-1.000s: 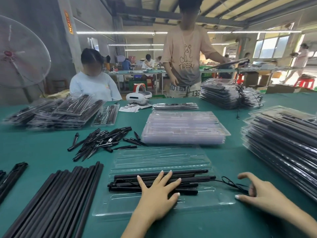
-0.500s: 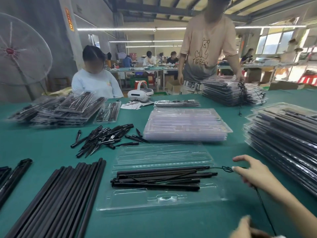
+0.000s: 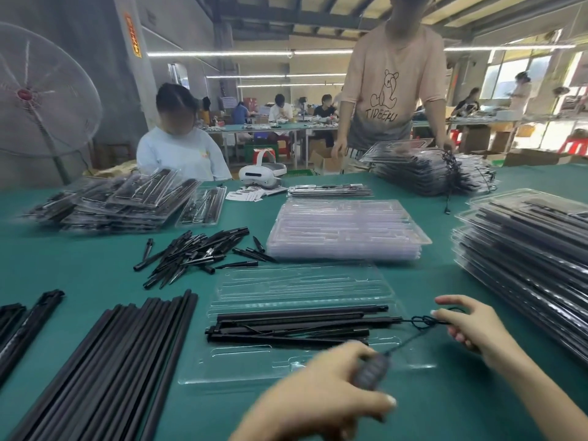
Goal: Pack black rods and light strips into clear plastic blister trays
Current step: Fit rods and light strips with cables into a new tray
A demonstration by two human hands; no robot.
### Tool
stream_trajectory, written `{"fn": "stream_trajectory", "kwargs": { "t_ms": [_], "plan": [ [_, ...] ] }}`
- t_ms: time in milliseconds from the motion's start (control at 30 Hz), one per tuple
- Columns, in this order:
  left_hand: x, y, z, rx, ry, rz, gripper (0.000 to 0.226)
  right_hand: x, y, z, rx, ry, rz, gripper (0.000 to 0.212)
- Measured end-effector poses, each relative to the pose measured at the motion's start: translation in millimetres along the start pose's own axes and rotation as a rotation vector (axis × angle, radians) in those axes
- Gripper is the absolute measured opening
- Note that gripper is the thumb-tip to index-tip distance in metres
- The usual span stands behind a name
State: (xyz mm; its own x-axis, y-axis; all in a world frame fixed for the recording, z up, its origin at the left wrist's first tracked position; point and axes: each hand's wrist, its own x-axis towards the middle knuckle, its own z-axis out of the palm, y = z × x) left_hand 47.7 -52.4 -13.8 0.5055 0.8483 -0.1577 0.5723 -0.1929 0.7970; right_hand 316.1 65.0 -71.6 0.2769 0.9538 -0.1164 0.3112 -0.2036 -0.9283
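An open clear blister tray (image 3: pixel 248 366) lies on the green table in front of me. Several black rods and light strips (image 3: pixel 296 326) lie across its near half. A thin black cable (image 3: pixel 420 321) runs from their right end. My right hand (image 3: pixel 467 326) pinches the knotted cable just right of the tray. A small dark controller (image 3: pixel 370 372) hangs on the cable's other end, and my left hand (image 3: pixel 321 396) holds it over the tray's near right corner; it is blurred.
Long black rods (image 3: pixel 105 361) lie in a row at left, short black pieces (image 3: pixel 194 253) in a heap behind them. A stack of empty trays (image 3: pixel 346 230) sits beyond, packed trays (image 3: pixel 525 253) at right and far left (image 3: pixel 111 202). People stand across the table.
My left hand left the rods, dropped out of view, then came back up holding the controller. My right hand took up the cable end and stayed right of the tray.
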Motion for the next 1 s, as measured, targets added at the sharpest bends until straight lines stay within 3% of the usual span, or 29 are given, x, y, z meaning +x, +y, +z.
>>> {"fn": "stream_trajectory", "kwargs": {
  "t_ms": [100,167,267,333,500,633,733,800,933,1000],
  "plan": [
    [-9.0,-2.6,-51.3,0.199,0.229,-0.120,0.016,-6.9,-0.4,2.8,-0.069,0.001,-0.038,0.019],
    [-4.2,-11.7,-65.5,0.330,0.293,-0.133,0.013,-11.4,-2.5,6.4,-0.136,0.023,-0.083,0.018],
    [1.8,-20.1,-91.5,0.481,0.502,-0.170,0.020,-14.1,-5.7,8.0,-0.204,0.088,-0.157,0.017],
    [3.8,-32.0,-105.3,0.617,0.559,-0.169,0.021,-16.0,-7.0,6.7,-0.216,0.104,-0.190,0.016],
    [-3.1,-75.0,-117.0,0.941,0.435,-0.075,0.030,-21.8,-0.8,8.6,-0.291,0.052,-0.282,0.014],
    [-37.1,-108.4,-153.9,1.040,0.462,-0.263,0.028,-21.4,8.6,9.1,-0.295,0.090,-0.311,0.016],
    [-55.2,-127.7,-170.1,1.095,0.443,-0.331,0.018,-26.9,15.1,17.6,-0.333,0.025,-0.395,0.020],
    [-57.8,-137.5,-168.2,1.088,0.377,-0.303,0.020,-29.7,20.5,24.2,-0.421,0.030,-0.469,0.024],
    [-60.0,-144.6,-152.5,0.795,0.188,-0.296,0.036,-32.1,23.9,26.7,-0.548,0.099,-0.496,0.024],
    [-57.2,-143.2,-142.1,0.822,0.194,-0.285,0.039,-32.5,23.6,26.4,-0.536,0.136,-0.503,0.027]
  ]
}}
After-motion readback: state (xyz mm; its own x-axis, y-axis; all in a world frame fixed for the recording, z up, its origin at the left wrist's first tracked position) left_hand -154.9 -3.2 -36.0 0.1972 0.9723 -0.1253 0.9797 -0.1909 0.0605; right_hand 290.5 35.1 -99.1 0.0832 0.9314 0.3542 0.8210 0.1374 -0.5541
